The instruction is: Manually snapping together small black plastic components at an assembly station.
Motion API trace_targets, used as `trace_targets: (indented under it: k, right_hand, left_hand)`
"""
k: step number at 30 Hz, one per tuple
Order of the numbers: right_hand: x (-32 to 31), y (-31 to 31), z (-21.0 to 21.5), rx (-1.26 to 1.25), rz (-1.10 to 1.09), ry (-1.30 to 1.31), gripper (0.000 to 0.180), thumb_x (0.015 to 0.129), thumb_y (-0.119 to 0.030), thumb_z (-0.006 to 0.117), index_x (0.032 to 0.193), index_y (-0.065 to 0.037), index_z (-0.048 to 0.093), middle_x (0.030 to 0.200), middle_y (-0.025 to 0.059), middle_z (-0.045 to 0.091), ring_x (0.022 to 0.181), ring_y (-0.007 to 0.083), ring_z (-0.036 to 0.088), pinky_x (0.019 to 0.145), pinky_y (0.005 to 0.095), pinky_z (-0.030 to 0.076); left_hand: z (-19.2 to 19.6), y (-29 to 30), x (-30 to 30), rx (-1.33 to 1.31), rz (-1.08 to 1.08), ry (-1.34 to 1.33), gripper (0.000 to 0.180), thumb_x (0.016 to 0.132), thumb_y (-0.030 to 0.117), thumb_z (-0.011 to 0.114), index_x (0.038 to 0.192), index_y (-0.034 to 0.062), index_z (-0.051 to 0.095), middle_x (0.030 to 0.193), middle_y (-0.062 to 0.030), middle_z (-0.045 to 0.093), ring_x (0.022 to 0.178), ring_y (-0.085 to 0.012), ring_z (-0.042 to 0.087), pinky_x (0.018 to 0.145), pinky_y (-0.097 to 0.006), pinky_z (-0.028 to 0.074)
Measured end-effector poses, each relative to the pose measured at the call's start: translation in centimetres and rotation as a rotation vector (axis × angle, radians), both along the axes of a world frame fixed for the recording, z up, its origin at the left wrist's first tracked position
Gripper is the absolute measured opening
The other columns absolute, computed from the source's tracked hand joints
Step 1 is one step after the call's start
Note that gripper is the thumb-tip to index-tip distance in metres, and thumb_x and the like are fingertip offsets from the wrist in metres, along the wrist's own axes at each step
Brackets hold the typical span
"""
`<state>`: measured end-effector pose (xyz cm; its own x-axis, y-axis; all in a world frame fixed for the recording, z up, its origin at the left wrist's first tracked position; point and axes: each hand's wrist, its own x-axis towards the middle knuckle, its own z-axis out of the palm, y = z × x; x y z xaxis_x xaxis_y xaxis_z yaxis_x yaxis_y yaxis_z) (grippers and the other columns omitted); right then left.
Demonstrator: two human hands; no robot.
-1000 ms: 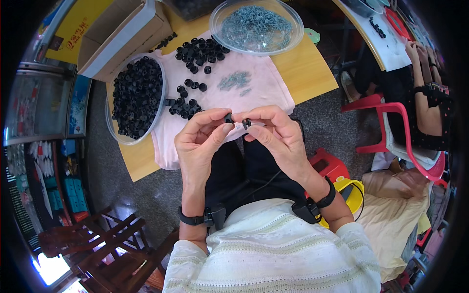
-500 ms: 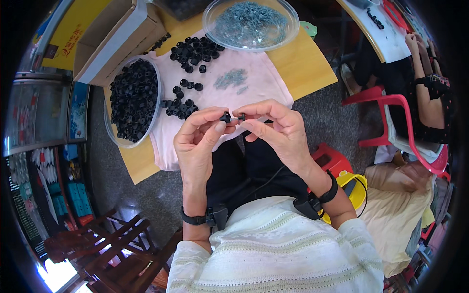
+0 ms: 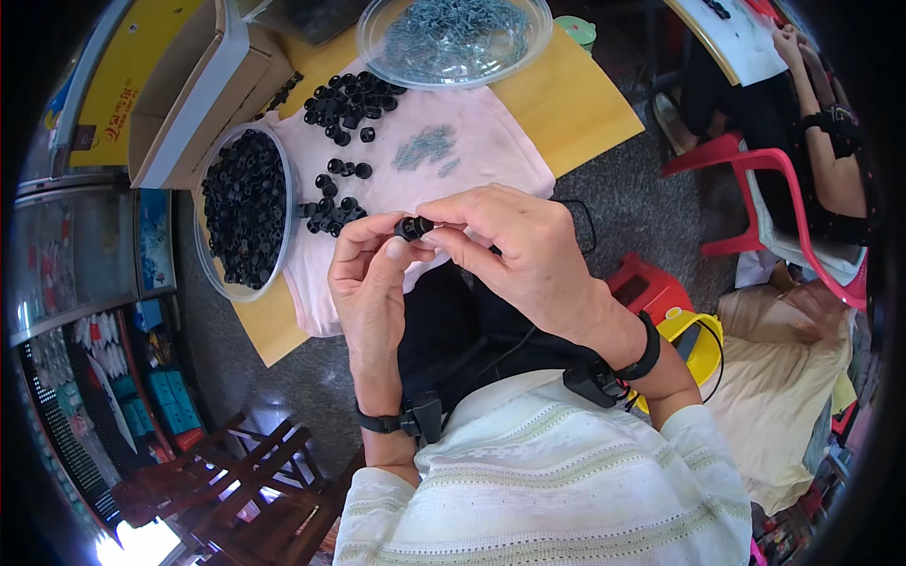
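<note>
Above my lap, my left hand pinches a small round black plastic knob between thumb and fingertips. My right hand grips a second small black piece and presses it against the knob's right side, so the two touch. The fingertips partly hide both. Beyond my hands, a pink cloth covers part of the table, with loose black knobs in groups and a small patch of thin grey-blue pieces on it, too small to make out.
A clear round tub full of black parts stands at the left, beside an open cardboard box. Another clear tub at the back holds many thin grey-blue pieces. To the right are a red chair and another person's arm.
The black piece in my right hand has moved left against the knob, closing the gap between them. Both hands have shifted slightly left, and the view has moved a little.
</note>
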<state>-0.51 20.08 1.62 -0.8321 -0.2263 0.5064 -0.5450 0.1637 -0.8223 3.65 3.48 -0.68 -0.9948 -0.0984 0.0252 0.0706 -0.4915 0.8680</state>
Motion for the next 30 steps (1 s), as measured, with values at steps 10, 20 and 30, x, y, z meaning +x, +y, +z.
trace_targets:
  k: [10,20,30]
  right_hand:
    - [0.2,0.4,0.1,-0.053,-0.01,-0.099,0.012,0.08,-0.004,0.07,0.091,-0.002,0.066,0.08,0.0096,0.067,0.071,0.0244,0.065,0.062,0.0314,0.052]
    - [0.0,0.4,-0.1,0.023,-0.023,0.031,0.016,0.079,-0.005,0.07,0.093,-0.003,0.066,0.082,0.0093,0.067,0.073,0.0249,0.065,0.062,0.0335,0.052]
    - [-0.1,0.2,-0.6,0.122,-0.043,0.108,0.017,0.078,-0.007,0.07,0.093,-0.004,0.064,0.076,0.0075,0.064,0.071,0.0229,0.065,0.059,0.0324,0.052]
  left_hand:
    - [-0.9,-0.2,-0.3,0.128,-0.025,-0.016,0.024,0.093,0.001,0.058,0.116,-0.0058,0.056,0.108,-0.0159,0.063,0.092,-0.0208,0.066,0.082,-0.032,0.057]
    - [-1.0,-0.1,-0.2,0.116,-0.017,-0.035,0.023,0.092,0.001,0.059,0.114,-0.0061,0.057,0.108,-0.0157,0.065,0.089,-0.0193,0.067,0.083,-0.03,0.057]
    - [-0.8,0.1,-0.2,0.079,0.004,-0.054,0.023,0.091,0.0,0.06,0.114,-0.0055,0.058,0.104,-0.0139,0.066,0.086,-0.0181,0.068,0.082,-0.028,0.056]
